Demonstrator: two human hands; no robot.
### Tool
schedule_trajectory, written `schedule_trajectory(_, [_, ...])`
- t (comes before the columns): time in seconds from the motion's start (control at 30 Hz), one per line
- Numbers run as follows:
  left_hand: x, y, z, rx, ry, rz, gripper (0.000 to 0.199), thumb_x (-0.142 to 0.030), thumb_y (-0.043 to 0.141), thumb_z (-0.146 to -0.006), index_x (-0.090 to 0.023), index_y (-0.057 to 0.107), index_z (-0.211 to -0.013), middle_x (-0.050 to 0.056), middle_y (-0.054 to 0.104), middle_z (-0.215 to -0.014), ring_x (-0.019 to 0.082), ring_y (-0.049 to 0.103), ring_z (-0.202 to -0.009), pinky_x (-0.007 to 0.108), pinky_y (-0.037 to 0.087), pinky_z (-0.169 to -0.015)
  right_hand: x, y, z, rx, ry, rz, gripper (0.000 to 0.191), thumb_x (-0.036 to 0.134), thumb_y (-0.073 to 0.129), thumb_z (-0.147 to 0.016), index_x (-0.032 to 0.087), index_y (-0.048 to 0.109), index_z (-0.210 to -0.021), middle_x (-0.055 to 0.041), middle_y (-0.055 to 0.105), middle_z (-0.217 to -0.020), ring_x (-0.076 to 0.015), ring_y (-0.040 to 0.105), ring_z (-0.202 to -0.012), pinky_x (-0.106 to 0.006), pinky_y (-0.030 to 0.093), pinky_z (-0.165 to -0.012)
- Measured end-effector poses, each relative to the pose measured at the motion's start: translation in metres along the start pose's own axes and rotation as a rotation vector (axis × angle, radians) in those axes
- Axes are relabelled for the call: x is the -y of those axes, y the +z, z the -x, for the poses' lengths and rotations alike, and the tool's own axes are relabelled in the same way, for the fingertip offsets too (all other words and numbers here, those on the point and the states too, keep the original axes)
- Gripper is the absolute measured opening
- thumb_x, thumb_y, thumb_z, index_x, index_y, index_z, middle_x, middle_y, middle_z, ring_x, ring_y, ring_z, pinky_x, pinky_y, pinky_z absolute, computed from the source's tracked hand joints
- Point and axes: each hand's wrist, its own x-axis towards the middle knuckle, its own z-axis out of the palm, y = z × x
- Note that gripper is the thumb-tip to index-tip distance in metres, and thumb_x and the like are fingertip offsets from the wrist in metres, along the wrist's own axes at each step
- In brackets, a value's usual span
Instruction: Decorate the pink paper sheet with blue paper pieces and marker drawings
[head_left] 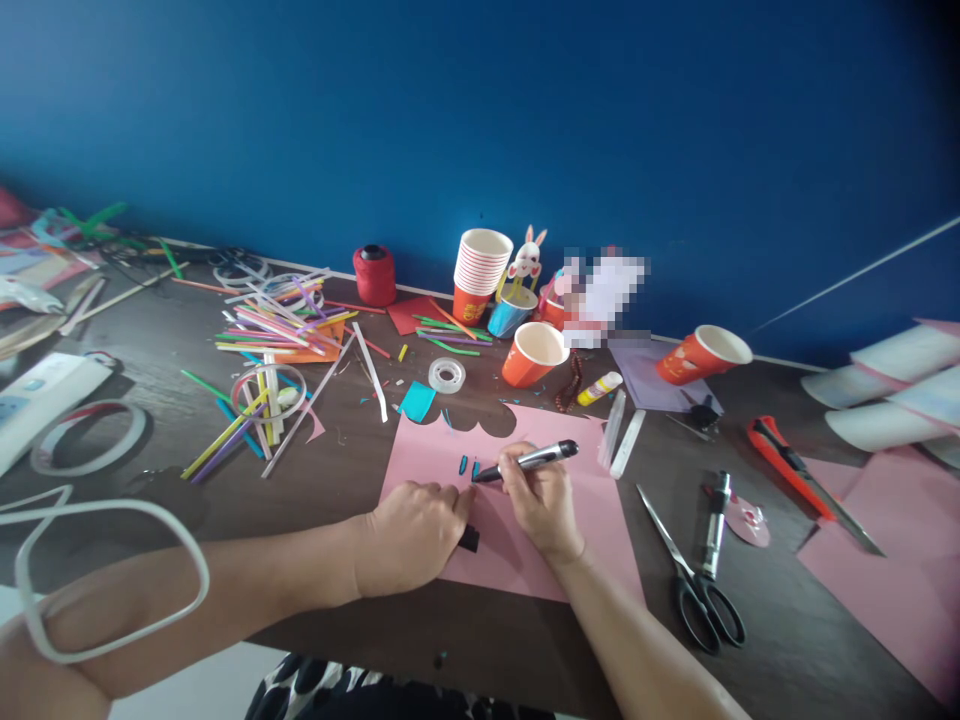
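Note:
A pink sheet of paper (525, 540) with a scalloped top edge lies in front of me. My right hand (541, 500) holds a silver and black marker (544, 456), its tip down at one of two small blue pieces (463, 465) on the sheet. My left hand (418, 535) rests on the sheet's left part with its fingers bent together; whether anything is under the fingertips is hidden. A small black piece (469, 539) shows beside that hand. A blue paper scrap (417, 401) lies at the sheet's upper left corner.
Scissors (694, 590), a second marker (716, 525) and a red cutter knife (795, 470) lie to the right. Behind the sheet stand paper cups (534, 355) and a tape roll (447, 375). Coloured sticks (285, 330) are piled at left; a white cable (196, 560) loops over my left forearm.

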Motion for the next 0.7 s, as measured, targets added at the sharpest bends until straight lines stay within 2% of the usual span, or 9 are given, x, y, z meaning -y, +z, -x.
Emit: schedule_trajectory(0.7, [0.0003,-0.0016,-0.0007,0.031,-0.01,0.007,0.043,-0.015,0.043,-0.077,-0.007,0.043,-0.118,0.01,0.06,-0.081,0.02,0.059,-0.068,0.029,0.045,-0.056,0.0005,-0.0009,0.0002,-0.009,-0.001,0.043,0.02,0.024,0.044,-0.085,0.017,0.05,-0.067,0.0033,0.047,-0.053,-0.0094,0.045,-0.048,-0.021,0.034,-0.051])
